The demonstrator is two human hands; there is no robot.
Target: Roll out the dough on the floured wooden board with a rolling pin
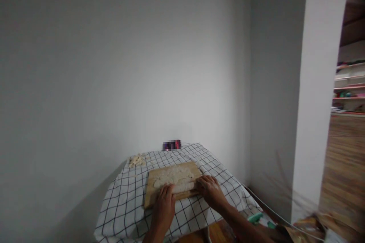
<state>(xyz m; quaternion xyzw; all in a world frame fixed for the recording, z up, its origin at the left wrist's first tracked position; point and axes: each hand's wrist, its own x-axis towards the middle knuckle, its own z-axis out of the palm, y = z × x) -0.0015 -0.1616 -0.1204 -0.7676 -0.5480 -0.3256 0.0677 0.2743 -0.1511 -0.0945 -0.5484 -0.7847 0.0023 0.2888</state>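
A wooden board (151,182) lies on the checked cloth with a thin sheet of pale dough (175,174) spread over it. Across the near part of the dough lies a pale, floury rolling pin (184,187). My left hand (165,197) is closed over its left end, at the board's near side. At its right end, my right hand (209,186) has its fingers curled round it. Both hands hide the pin's ends.
Pieces of dough (137,160) lie on the white checked cloth (122,201) at the far left. A blurred dark and red object (172,145) stands against the wall. A white cable (270,208) runs along the right, near a green object (255,218).
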